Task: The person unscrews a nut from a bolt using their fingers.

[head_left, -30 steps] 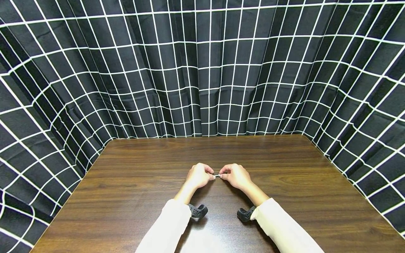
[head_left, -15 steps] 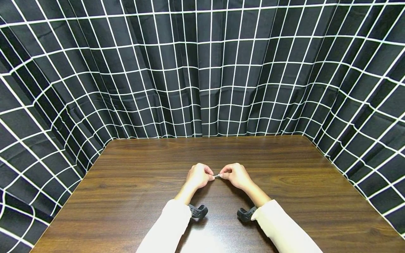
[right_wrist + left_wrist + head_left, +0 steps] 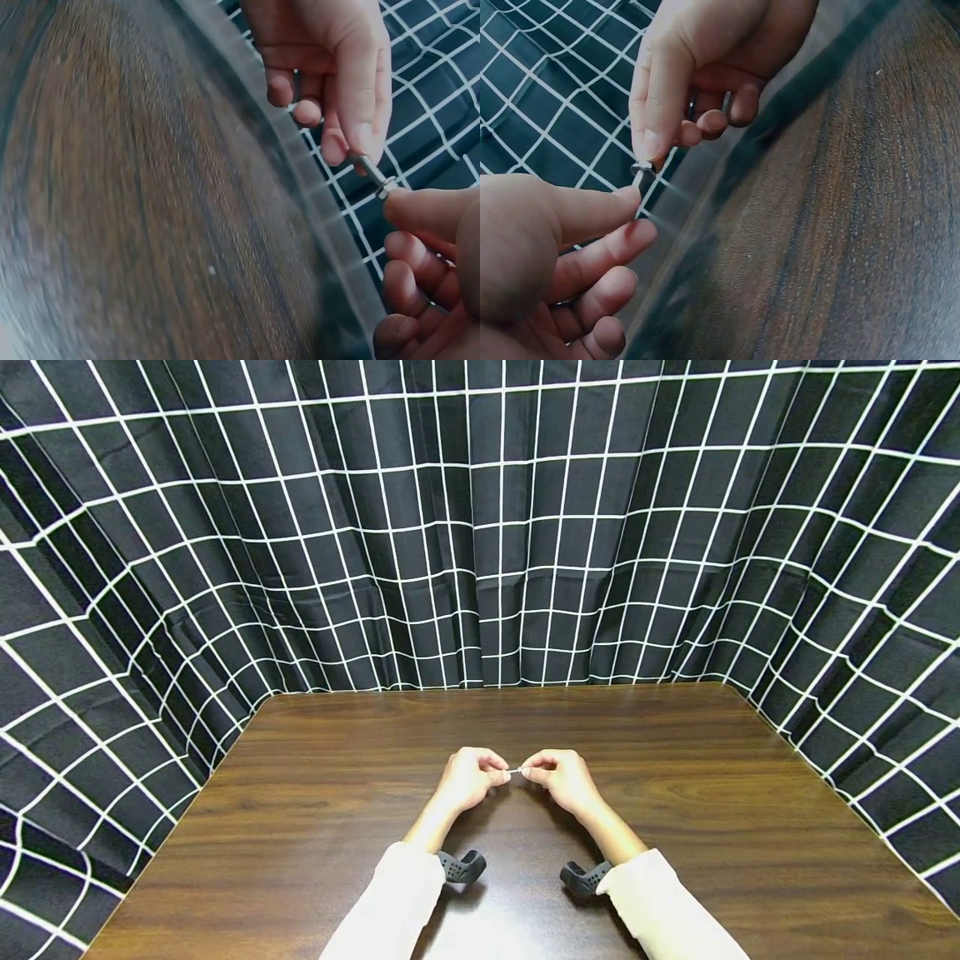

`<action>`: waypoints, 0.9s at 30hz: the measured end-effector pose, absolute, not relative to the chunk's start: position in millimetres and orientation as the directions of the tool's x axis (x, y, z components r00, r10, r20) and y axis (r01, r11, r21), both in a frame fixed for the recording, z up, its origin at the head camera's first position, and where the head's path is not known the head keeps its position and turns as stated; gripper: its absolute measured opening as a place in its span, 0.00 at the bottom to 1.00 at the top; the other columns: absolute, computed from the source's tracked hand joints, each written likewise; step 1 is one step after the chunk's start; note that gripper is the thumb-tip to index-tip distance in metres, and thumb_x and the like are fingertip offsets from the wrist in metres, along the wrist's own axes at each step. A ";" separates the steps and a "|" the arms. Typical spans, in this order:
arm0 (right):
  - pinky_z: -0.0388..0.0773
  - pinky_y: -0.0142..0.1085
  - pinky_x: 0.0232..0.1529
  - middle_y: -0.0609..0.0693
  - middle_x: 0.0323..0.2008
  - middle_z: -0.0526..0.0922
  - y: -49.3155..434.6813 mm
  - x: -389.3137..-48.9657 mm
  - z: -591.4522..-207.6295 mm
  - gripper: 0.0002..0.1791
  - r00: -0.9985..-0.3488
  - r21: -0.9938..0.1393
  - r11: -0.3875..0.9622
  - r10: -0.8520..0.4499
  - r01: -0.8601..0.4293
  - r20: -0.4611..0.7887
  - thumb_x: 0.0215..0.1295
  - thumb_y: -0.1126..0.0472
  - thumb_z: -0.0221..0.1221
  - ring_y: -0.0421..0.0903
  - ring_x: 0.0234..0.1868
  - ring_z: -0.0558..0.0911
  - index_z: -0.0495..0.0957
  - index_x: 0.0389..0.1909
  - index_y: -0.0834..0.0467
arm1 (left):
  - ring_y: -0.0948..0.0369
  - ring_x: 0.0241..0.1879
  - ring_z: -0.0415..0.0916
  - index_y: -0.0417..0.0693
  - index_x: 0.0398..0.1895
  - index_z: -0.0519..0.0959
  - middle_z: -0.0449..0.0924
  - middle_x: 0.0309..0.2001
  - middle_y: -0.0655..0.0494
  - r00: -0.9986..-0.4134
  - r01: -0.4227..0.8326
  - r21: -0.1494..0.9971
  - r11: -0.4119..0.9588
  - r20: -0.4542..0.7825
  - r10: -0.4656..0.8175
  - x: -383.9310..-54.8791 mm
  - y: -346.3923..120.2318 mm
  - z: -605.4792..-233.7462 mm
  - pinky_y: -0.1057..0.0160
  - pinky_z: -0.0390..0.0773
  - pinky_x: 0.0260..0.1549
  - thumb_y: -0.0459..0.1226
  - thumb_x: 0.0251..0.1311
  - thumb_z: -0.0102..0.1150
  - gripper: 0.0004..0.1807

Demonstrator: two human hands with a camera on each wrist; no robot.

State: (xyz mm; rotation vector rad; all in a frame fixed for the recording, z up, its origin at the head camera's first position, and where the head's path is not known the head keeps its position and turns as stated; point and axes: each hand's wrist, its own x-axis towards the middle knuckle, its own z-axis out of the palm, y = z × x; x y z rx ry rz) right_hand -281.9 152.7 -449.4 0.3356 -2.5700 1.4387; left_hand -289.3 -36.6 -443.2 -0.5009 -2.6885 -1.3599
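Note:
A small metal bolt (image 3: 369,169) with a flared, hex-shaped end spans the short gap between my two hands, above the table. My left hand (image 3: 468,779) pinches the plain shank end between thumb and forefinger, its other fingers loosely bent, as the left wrist view shows. From the other side, my right hand (image 3: 562,779) pinches the wide end, where a shiny ring (image 3: 643,169) peeks out below the fingertips. The thumb and fingertips cover much of that end. In the head view the bolt (image 3: 514,770) is just a thin pale line.
Below the hands lies a brown wood-grain table (image 3: 337,752), with a bright glare at its front. A black curtain with a white grid (image 3: 495,527) surrounds its back and sides. Dark wrist mounts (image 3: 462,867) stick out from both pale sleeves (image 3: 397,893).
Both hands keep their pinch on the bolt, which sits slightly higher in the head view and is turned a little. The left forearm has shifted a bit to the left.

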 end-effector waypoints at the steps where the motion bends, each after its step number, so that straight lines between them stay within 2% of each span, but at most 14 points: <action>1: 0.69 0.32 0.24 0.45 0.20 0.79 151.4 -281.1 -449.1 0.04 -0.964 -0.836 0.482 -0.097 -0.262 0.246 0.55 0.65 0.68 0.40 0.21 0.73 0.84 0.30 0.62 | 0.68 0.24 0.76 0.48 0.32 0.86 0.84 0.25 0.62 -0.942 0.329 0.770 0.546 0.231 0.242 -288.7 -37.5 -443.1 0.65 0.73 0.27 0.37 0.52 0.71 0.05; 7: 0.69 0.32 0.26 0.46 0.22 0.79 143.6 -275.7 -448.0 0.02 -0.978 -0.915 0.346 -0.064 -0.206 0.196 0.56 0.67 0.66 0.42 0.23 0.73 0.85 0.31 0.62 | 0.66 0.26 0.78 0.44 0.33 0.86 0.85 0.27 0.60 -0.937 0.347 0.800 0.490 0.279 0.208 -282.0 -44.9 -440.3 0.64 0.74 0.27 0.36 0.51 0.71 0.07; 12: 0.70 0.32 0.27 0.46 0.22 0.78 141.6 -271.4 -445.5 0.03 -0.982 -0.938 0.293 -0.045 -0.188 0.183 0.56 0.68 0.66 0.42 0.24 0.73 0.84 0.32 0.63 | 0.66 0.28 0.79 0.46 0.33 0.86 0.86 0.29 0.60 -0.930 0.365 0.811 0.457 0.301 0.209 -280.3 -47.5 -437.9 0.64 0.75 0.28 0.37 0.52 0.70 0.06; 17: 0.71 0.34 0.27 0.50 0.21 0.78 141.7 -269.2 -439.0 0.06 -0.979 -0.946 0.255 -0.035 -0.203 0.200 0.61 0.64 0.64 0.43 0.23 0.74 0.84 0.33 0.64 | 0.65 0.31 0.81 0.46 0.33 0.86 0.86 0.31 0.58 -0.922 0.385 0.824 0.416 0.330 0.201 -280.0 -47.4 -430.0 0.64 0.76 0.31 0.36 0.52 0.70 0.05; 22: 0.68 0.32 0.23 0.51 0.17 0.75 141.9 -267.9 -433.1 0.19 -0.979 -0.943 0.266 -0.018 -0.201 0.203 0.68 0.56 0.59 0.41 0.19 0.70 0.80 0.25 0.67 | 0.65 0.31 0.81 0.44 0.33 0.86 0.86 0.30 0.58 -0.907 0.419 0.823 0.383 0.361 0.216 -279.5 -46.5 -422.3 0.64 0.76 0.31 0.36 0.52 0.70 0.07; 27: 0.58 0.31 0.18 0.47 0.11 0.69 140.8 -266.2 -430.9 0.28 -0.982 -0.934 0.306 -0.030 -0.185 0.185 0.71 0.48 0.54 0.39 0.15 0.63 0.77 0.16 0.64 | 0.66 0.31 0.81 0.46 0.33 0.86 0.86 0.31 0.60 -0.907 0.418 0.821 0.389 0.352 0.231 -276.9 -44.9 -418.3 0.65 0.76 0.32 0.36 0.53 0.70 0.06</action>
